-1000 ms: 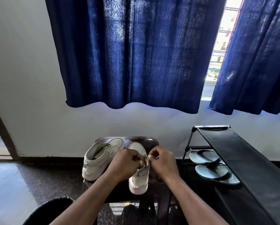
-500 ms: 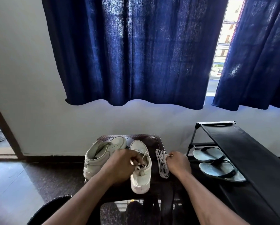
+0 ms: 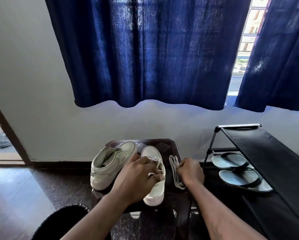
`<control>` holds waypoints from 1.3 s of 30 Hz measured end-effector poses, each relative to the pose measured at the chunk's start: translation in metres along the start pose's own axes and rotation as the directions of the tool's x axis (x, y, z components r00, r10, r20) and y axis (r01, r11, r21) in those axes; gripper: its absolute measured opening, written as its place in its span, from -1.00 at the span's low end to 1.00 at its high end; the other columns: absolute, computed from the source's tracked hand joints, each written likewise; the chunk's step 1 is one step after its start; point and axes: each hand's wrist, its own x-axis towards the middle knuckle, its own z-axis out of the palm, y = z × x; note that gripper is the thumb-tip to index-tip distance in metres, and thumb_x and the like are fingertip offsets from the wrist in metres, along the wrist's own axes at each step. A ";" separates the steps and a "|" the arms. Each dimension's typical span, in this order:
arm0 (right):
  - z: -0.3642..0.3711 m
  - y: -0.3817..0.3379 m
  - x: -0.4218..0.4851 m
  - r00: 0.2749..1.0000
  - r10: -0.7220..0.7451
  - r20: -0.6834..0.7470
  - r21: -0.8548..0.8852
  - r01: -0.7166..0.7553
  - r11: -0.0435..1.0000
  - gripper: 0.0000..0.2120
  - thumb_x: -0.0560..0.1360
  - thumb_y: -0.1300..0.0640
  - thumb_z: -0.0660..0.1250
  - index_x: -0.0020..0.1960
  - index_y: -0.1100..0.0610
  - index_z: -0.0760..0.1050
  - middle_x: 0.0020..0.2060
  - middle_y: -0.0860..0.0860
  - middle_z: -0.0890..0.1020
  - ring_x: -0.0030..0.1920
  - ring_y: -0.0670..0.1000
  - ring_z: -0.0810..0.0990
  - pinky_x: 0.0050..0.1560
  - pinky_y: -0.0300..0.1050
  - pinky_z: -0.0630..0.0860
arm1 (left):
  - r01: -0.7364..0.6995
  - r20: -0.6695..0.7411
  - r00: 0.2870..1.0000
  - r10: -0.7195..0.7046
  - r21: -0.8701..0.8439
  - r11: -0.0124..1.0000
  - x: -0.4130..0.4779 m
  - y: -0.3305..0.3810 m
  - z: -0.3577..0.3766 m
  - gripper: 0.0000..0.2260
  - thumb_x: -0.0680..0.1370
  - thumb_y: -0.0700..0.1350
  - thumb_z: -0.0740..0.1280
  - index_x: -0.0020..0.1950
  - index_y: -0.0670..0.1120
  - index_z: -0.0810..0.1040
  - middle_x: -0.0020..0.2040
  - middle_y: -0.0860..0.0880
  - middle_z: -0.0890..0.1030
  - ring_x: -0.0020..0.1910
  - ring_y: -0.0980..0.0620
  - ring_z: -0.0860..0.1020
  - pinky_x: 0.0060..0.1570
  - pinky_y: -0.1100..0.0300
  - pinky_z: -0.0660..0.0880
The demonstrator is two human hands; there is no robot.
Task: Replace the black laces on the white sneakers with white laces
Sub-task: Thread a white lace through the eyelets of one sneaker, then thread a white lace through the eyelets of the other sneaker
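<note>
Two white sneakers stand on a small dark table [image 3: 173,146]. The left sneaker [image 3: 110,165] lies turned with its heel toward me. The right sneaker [image 3: 155,187] points away, and my left hand [image 3: 136,179] grips it over the tongue and lace area, where white lace shows between my fingers. A bundle of white laces [image 3: 175,170] lies on the table to the right of that shoe. My right hand [image 3: 191,171] pinches the bundle at its middle. No black lace is visible.
A black shoe rack [image 3: 266,153] stands to the right with a pair of grey flip-flops [image 3: 238,170] on its lower shelf. Dark blue curtains [image 3: 145,49] hang above. A dark round object [image 3: 62,220] sits at lower left. An open doorway lies at far left.
My right hand left the right sneaker and moved right to the bundle of white laces, which it now pinches. My left hand stayed on the sneaker.
</note>
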 end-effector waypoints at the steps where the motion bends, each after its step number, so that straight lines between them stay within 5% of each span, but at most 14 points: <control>1: 0.001 0.000 0.000 1.000 -0.009 0.001 -0.001 0.009 1.000 -0.92 0.53 0.04 0.36 -0.07 0.01 0.62 -0.02 0.02 0.68 0.00 0.16 0.66 -0.13 -0.11 0.49 | 0.019 -0.001 1.000 -0.019 -0.007 1.000 -0.005 -0.001 0.002 -0.53 0.50 0.45 0.21 0.02 0.14 0.70 0.07 0.24 0.55 0.16 0.13 0.36 0.15 0.28 0.38; 4: 0.004 0.002 0.000 0.999 -0.046 -0.017 0.054 0.047 0.997 -0.84 0.55 0.02 0.38 -0.18 0.01 0.53 -0.04 0.00 0.65 0.05 0.16 0.61 -0.12 -0.07 0.46 | 0.080 0.010 0.997 -0.080 -0.008 0.997 -0.014 0.000 0.008 -0.52 0.45 0.47 0.28 0.11 0.17 0.65 0.23 0.28 0.38 0.24 0.16 0.35 0.14 0.27 0.45; 7: 0.001 0.007 -0.002 0.997 -0.067 -0.038 0.147 0.072 0.986 -0.77 0.55 0.09 0.41 -0.23 -0.01 0.42 -0.19 0.00 0.62 -0.12 0.13 0.56 -0.19 -0.09 0.36 | 0.120 -0.051 0.991 -0.124 -0.078 0.990 -0.018 0.003 0.016 -0.61 0.43 0.40 0.41 0.07 0.16 0.63 0.27 0.29 0.33 0.16 0.16 0.49 0.05 0.25 0.51; 11: -0.003 0.015 -0.006 0.995 -0.068 -0.072 0.241 0.083 0.967 -0.75 0.46 0.18 0.51 -0.23 -0.04 0.47 -0.27 -0.06 0.66 -0.21 0.03 0.64 -0.24 -0.16 0.39 | 0.168 -0.066 0.982 -0.179 -0.143 0.975 -0.024 0.006 0.020 -0.54 0.35 0.37 0.52 0.14 0.20 0.59 0.36 0.27 0.29 0.04 0.25 0.50 -0.12 0.51 0.35; 14: -0.007 0.018 -0.007 0.996 -0.088 -0.032 0.312 0.094 0.945 -0.73 0.41 0.14 0.61 -0.27 -0.06 0.53 -0.34 -0.14 0.64 -0.29 -0.21 0.58 -0.32 -0.40 0.35 | 0.204 0.018 0.979 -0.203 -0.142 0.969 -0.027 0.004 0.023 -0.45 0.34 0.38 0.52 0.26 0.21 0.58 0.42 0.27 0.34 0.14 0.24 0.51 0.02 0.45 0.40; 17: -0.013 0.017 -0.007 0.994 -0.112 -0.006 0.376 0.106 0.921 -0.83 0.41 0.05 0.63 -0.22 -0.03 0.64 -0.32 -0.14 0.67 -0.30 -0.24 0.60 -0.31 -0.47 0.40 | 0.231 0.022 0.973 -0.230 -0.123 0.965 -0.022 0.003 0.023 -0.53 0.38 0.28 0.55 0.23 0.17 0.63 0.43 0.25 0.43 0.20 0.21 0.55 0.13 0.36 0.45; 20: -0.019 0.015 -0.008 0.992 -0.112 -0.050 0.402 0.123 0.908 -0.84 0.47 -0.04 0.57 -0.23 -0.06 0.65 -0.32 -0.14 0.68 -0.24 -0.15 0.66 -0.21 -0.36 0.46 | 0.227 0.024 0.974 -0.226 -0.097 0.969 -0.013 0.008 0.023 -0.57 0.43 0.21 0.55 0.24 0.12 0.65 0.44 0.22 0.46 0.30 0.18 0.53 0.14 0.45 0.30; 24: -0.027 0.015 -0.006 0.984 -0.115 -0.140 0.384 0.161 0.909 -0.80 0.46 0.13 0.56 -0.25 -0.10 0.63 -0.30 -0.17 0.69 -0.21 -0.15 0.66 -0.04 -0.13 0.56 | 0.225 0.026 0.974 -0.223 -0.107 0.969 0.003 0.012 0.029 -0.62 0.40 0.20 0.57 0.15 0.10 0.69 0.39 0.21 0.53 0.25 0.18 0.57 0.11 0.42 0.33; 30: -0.059 0.003 -0.012 0.969 -0.113 -0.221 0.535 0.217 0.816 -0.88 0.49 0.19 0.54 -0.14 0.00 0.67 -0.25 -0.14 0.72 -0.26 -0.20 0.67 -0.24 -0.41 0.51 | 0.213 0.030 0.977 -0.211 -0.170 0.962 0.029 0.022 0.041 -0.68 0.41 0.10 0.56 0.12 0.04 0.71 0.32 0.15 0.60 0.22 0.10 0.60 0.18 0.25 0.49; 35: -0.099 -0.031 -0.011 0.944 -0.182 -0.274 0.660 0.323 0.678 -0.85 0.55 0.24 0.48 -0.06 -0.01 0.67 -0.14 -0.04 0.76 -0.46 -0.08 0.60 -0.37 -0.12 0.59 | 0.199 0.038 0.980 -0.195 -0.166 0.966 0.040 0.025 0.054 -0.69 0.41 0.09 0.51 0.13 0.07 0.68 0.28 0.18 0.59 0.19 0.10 0.60 0.15 0.18 0.52; 39: -0.115 -0.064 -0.010 0.915 -0.274 -0.297 0.658 0.404 0.635 -0.93 0.57 0.13 0.47 -0.04 -0.04 0.69 -0.13 -0.15 0.76 -0.16 -0.12 0.69 -0.11 -0.04 0.60 | 0.195 0.072 0.981 -0.182 -0.322 0.927 0.037 0.013 0.045 -0.59 0.40 0.01 0.44 0.26 0.17 0.57 0.19 0.15 0.66 0.10 0.12 0.62 0.13 0.14 0.57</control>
